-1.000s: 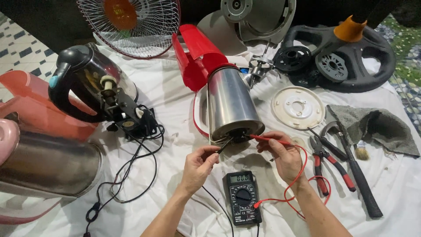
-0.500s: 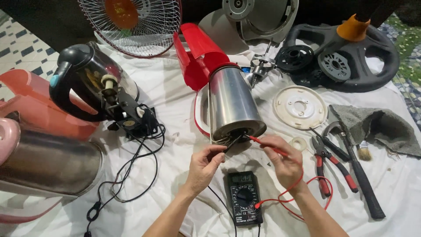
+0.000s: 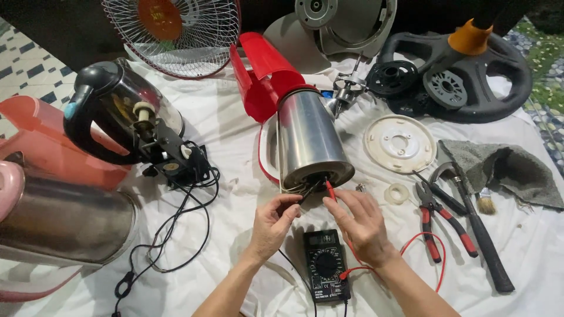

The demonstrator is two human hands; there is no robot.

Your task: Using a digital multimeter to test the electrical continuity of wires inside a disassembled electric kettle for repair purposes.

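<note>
White cloth (image 3: pixel 235 135) covers the whole work surface, creased, tiled floor showing at far left. Biggest items first: a steel pot body (image 3: pixel 59 220) lies on its side at left, a pink plastic housing (image 3: pixel 29 147) behind it. Fan guard (image 3: pixel 176 29) at the top edge, black wheel-shaped fan base (image 3: pixel 505 76) with an orange collar top right. Black-handled kettle (image 3: pixel 111 111) left of centre, its black cord (image 3: pixel 176 235) looping down the cloth.

Centre: steel kettle (image 3: pixel 308 138) with red lid (image 3: pixel 264 73) lies on its side, open underside facing me, wiring exposed there. White round plate (image 3: pixel 399 142) just to its right, grey rag (image 3: pixel 505 170) beyond that. Hammer (image 3: pixel 479 235), red-handled pliers (image 3: pixel 440 223) and a small brush (image 3: pixel 484 202) sit near the rag.

My left hand (image 3: pixel 271 226) comes up from below, wrist bent, fingers pinched shut on a black probe at the kettle's underside. My right hand (image 3: pixel 361 223) is palm down, fingers loosely spread, thumb and forefinger pinching the red probe (image 3: pixel 330 191), tip on the kettle's base terminals. Black multimeter (image 3: pixel 325 264) lies flat between my wrists, red lead (image 3: pixel 423 252) arcing off to the right.
</note>
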